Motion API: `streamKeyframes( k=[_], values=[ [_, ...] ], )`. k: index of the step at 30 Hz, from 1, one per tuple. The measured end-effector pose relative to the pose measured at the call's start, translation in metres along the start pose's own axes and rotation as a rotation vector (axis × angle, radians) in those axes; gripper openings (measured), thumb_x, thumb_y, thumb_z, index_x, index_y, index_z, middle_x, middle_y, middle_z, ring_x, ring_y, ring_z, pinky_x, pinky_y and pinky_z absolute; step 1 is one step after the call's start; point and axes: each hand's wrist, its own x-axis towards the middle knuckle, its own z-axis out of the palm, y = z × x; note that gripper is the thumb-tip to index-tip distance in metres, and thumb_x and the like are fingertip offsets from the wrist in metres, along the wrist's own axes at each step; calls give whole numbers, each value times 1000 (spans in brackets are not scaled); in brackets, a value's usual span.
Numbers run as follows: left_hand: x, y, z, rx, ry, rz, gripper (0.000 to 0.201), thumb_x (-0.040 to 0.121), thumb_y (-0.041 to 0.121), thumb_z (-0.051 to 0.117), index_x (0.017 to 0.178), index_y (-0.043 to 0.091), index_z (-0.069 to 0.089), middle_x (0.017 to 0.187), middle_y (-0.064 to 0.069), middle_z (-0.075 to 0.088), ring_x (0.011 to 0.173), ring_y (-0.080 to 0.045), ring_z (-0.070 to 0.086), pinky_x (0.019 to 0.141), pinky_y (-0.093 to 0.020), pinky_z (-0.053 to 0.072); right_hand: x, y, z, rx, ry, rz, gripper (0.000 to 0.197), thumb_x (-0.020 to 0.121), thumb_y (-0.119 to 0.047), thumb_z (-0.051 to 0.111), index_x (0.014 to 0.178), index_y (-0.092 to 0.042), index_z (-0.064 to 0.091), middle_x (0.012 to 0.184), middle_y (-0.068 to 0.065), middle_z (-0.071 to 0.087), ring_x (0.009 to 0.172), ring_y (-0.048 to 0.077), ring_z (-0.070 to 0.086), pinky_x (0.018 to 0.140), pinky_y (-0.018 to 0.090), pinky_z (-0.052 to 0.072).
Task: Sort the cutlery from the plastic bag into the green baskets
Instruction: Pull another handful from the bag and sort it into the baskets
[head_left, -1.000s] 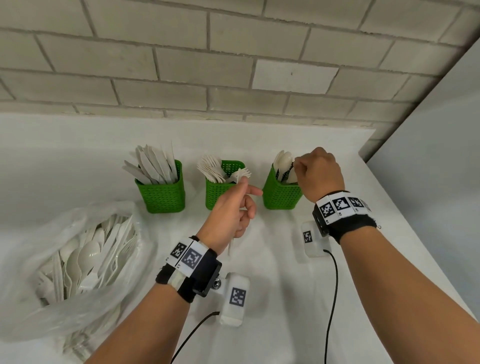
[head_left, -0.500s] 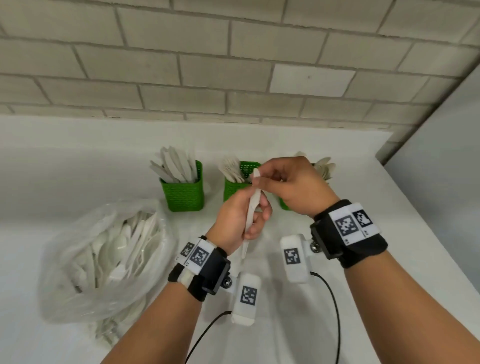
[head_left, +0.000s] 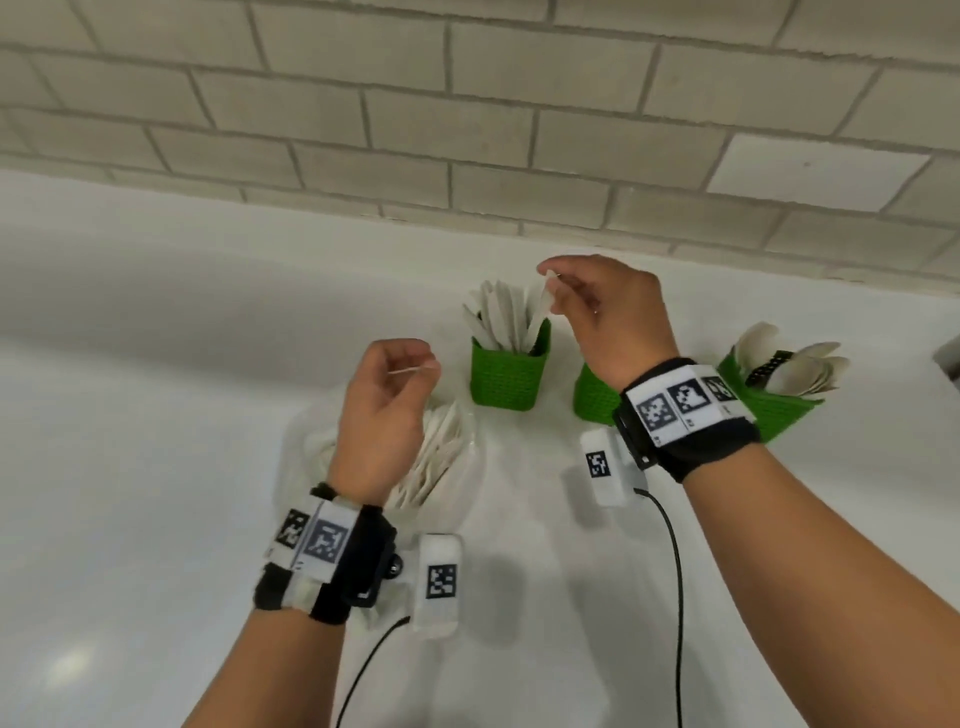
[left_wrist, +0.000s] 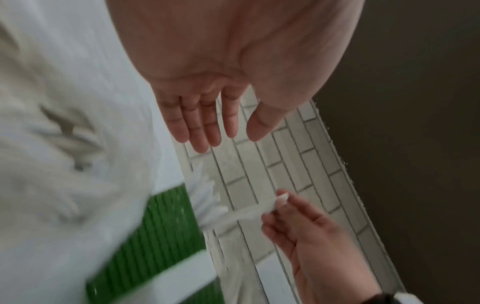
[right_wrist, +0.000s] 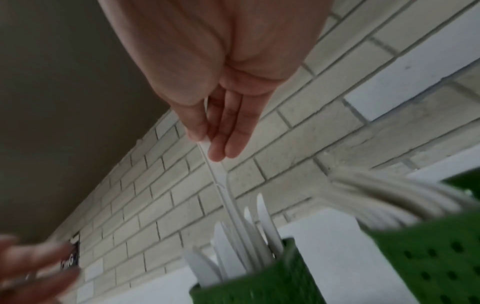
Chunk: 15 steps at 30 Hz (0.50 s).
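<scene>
A white plastic knife (right_wrist: 228, 197) is pinched at its handle end by the thumb and fingertips of the right hand (head_left: 605, 317), directly above the knife basket (head_left: 509, 379). Its long axis is near upright, the lower end down among the knives held there. The left hand (head_left: 387, 410), fingers relaxed and empty, hangs over the plastic bag (head_left: 441, 457), left of that basket. A white table (head_left: 130, 389) meets a pale brick wall (head_left: 467, 104) behind it.
</scene>
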Motion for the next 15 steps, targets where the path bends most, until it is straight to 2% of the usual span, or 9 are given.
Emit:
streamKeyframes(
  k=[2, 4, 5, 6, 8, 10, 13, 14, 15],
  values=[
    [2, 2, -26, 58, 27, 6, 13, 91, 6, 62, 103, 10, 64, 98, 0, 68, 83, -7, 63, 72, -13, 48, 5, 9, 18, -39, -39, 13, 21, 95, -12, 57, 111, -14, 72, 89, -3, 69, 78, 16, 66, 83, 29, 54],
    [2, 2, -47, 151, 13, 3, 8, 92, 9, 63, 98, 13, 65, 91, 1, 67, 71, -3, 59, 63, -11, 46, 9, 16, 34, -79, -63, 21, 22, 95, -10, 58, 111, -12, 72, 92, 7, 71, 80, 22, 67, 84, 31, 53],
    [1, 1, -55, 212, -4, 9, 7, 92, 10, 63, 95, 15, 65, 90, 3, 67, 70, 0, 59, 63, -10, 45, 11, 19, 42, -110, -81, 23, 21, 94, -10, 58, 110, -11, 73, 92, 10, 71, 80, 25, 67, 83, 31, 52],
    [1, -1, -63, 279, -20, 23, 8, 91, 10, 64, 94, 17, 66, 91, 4, 67, 75, 0, 60, 68, -12, 46, 12, 22, 47, -144, -107, 28, 21, 94, -9, 60, 110, -10, 73, 92, 12, 70, 82, 26, 66, 83, 29, 51],
    [2, -7, -76, 454, -25, 76, 13, 88, 11, 67, 93, 23, 67, 103, 3, 65, 97, -8, 60, 87, -23, 47, 12, 25, 57, -198, -157, 41, 20, 91, -9, 63, 109, -9, 73, 95, 15, 67, 86, 28, 64, 82, 26, 47],
    [3, -14, -84, 639, 3, 102, 21, 85, 11, 70, 93, 30, 68, 116, 1, 58, 113, -15, 52, 101, -32, 40, 12, 22, 65, -242, -175, 58, 21, 88, -7, 66, 107, -8, 73, 97, 15, 63, 87, 30, 62, 83, 27, 47],
    [3, -22, -90, 852, -7, -46, 28, 81, 16, 74, 100, 36, 69, 136, -2, 44, 130, -24, 40, 109, -42, 31, 1, -4, 75, -226, -130, 85, 20, 89, -11, 62, 108, -12, 70, 98, 3, 54, 84, 18, 56, 84, 26, 46],
    [2, -26, -91, 893, -54, -129, 31, 80, 19, 76, 104, 38, 68, 142, -3, 39, 133, -25, 38, 111, -43, 29, -8, -19, 79, -161, -168, 58, 17, 90, -11, 60, 104, -13, 70, 97, -1, 54, 81, 14, 55, 83, 25, 46],
    [1, -29, -91, 898, -117, -200, 37, 79, 19, 76, 109, 39, 67, 146, -4, 35, 134, -25, 37, 112, -44, 30, -18, -33, 83, -91, -271, 12, 16, 90, -10, 60, 102, -15, 69, 97, -3, 56, 80, 11, 56, 82, 25, 48]
  ],
)
